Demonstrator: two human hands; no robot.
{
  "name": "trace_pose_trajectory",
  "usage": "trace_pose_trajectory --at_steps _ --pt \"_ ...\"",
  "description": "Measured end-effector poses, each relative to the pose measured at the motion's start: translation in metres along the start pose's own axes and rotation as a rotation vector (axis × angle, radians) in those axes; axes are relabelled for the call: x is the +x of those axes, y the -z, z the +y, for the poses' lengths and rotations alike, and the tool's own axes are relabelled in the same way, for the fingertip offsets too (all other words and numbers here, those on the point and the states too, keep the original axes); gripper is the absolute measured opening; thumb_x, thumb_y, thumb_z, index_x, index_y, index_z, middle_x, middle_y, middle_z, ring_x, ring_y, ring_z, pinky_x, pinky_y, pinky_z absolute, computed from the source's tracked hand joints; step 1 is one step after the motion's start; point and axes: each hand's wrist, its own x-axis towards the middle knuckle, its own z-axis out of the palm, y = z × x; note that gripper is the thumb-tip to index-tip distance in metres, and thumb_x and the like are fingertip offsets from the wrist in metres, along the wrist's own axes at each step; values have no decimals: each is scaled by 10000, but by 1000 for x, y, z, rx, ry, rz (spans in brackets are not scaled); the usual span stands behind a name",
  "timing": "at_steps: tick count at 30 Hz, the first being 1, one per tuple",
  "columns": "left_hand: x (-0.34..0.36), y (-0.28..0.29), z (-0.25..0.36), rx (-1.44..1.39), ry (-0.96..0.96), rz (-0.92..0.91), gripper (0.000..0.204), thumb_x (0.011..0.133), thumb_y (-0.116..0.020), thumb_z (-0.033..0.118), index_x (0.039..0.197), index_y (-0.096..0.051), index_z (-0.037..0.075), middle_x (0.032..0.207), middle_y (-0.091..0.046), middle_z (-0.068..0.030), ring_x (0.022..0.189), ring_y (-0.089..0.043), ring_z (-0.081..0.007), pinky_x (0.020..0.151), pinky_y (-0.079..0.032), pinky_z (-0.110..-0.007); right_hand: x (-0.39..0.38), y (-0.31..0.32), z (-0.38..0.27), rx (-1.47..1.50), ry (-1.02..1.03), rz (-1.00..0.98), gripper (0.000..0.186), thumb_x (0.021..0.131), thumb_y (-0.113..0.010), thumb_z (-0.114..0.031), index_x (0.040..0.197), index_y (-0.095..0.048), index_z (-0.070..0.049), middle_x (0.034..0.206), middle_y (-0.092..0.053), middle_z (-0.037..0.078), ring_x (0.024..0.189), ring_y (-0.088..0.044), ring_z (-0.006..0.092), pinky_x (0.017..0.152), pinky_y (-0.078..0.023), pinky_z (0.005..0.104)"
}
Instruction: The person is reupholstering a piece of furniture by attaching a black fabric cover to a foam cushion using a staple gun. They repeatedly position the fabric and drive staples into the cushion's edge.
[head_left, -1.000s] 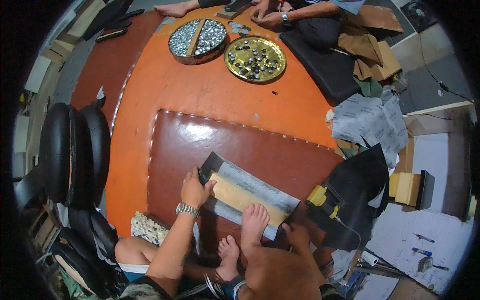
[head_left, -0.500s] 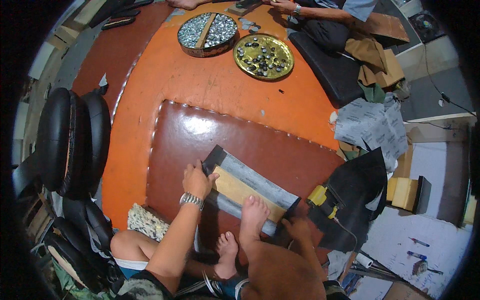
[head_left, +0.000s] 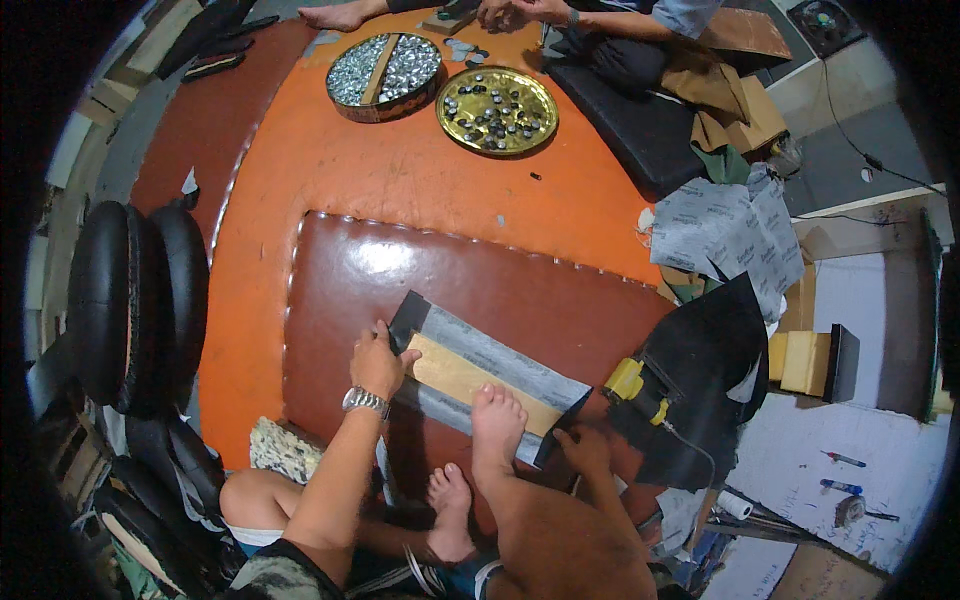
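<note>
A tan board [head_left: 470,378] lies on the grey-printed backing of a black sheet [head_left: 543,352], its ends showing black. My bare foot [head_left: 498,418] presses on the board's right part. At the left end, my left hand [head_left: 380,362], with a metal watch on its wrist, grips the black edge, thumb against the board's corner. My right hand [head_left: 588,452] is at the black right end with its fingers curled at the edge; my raised leg partly hides that arm. A yellow-and-black tool [head_left: 630,382] with a hose lies right of the sheet on black material [head_left: 700,370].
Ahead stand a round tin [head_left: 408,104] of shiny metal caps and a gold tray [head_left: 540,125] of loose buttons. Another person's hands [head_left: 520,12] are at the far edge. Black padded cushions [head_left: 100,300] stand at left; a foam block [head_left: 283,447] lies near my knee.
The whole view has shifted slightly, moving things leftward. My hands keep their places at the two ends of the sheet. The other person's hands have come together.
</note>
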Motion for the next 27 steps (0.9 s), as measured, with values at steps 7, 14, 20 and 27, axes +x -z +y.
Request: trace_pose_trajectory --at_steps 7,14,20,27 --pt "3 8 -5 17 8 -100 1001 808 -872 525 1577 -470 26 1400 -598 -227 1258 -606 -418 1018 -543 -496 15 4 3 0 20 -45 504 921 -740 -525 1140 -783 -73 1091 -777 199 1042 -734 400 943 -563 500" --pt "-16 -18 -30 -66 -177 186 839 871 -849 392 1554 -505 46 1344 -623 -258 1203 -632 -395 1040 -525 -450 26 42 25 178 209 677 247 934 -755 -192 1127 -741 -38 1073 -742 208 1062 -696 415 978 -534 511" --pt "-47 -50 -48 -295 -234 332 794 885 -836 284 1554 -492 30 1410 -606 -239 1272 -578 -392 1072 -504 -460 51 94 35 -305 93 639 452 969 -700 -211 1393 -601 -87 1268 -652 190 1159 -637 427 1013 -518 504" --pt "-45 -63 -90 -695 -136 256 626 848 -831 166 1431 -648 29 1297 -714 -218 1243 -652 -375 1092 -506 -454 74 121 33 -520 -98 -24 606 970 -726 -273 1468 -514 -1 1295 -679 238 1160 -675 405 988 -555 506"
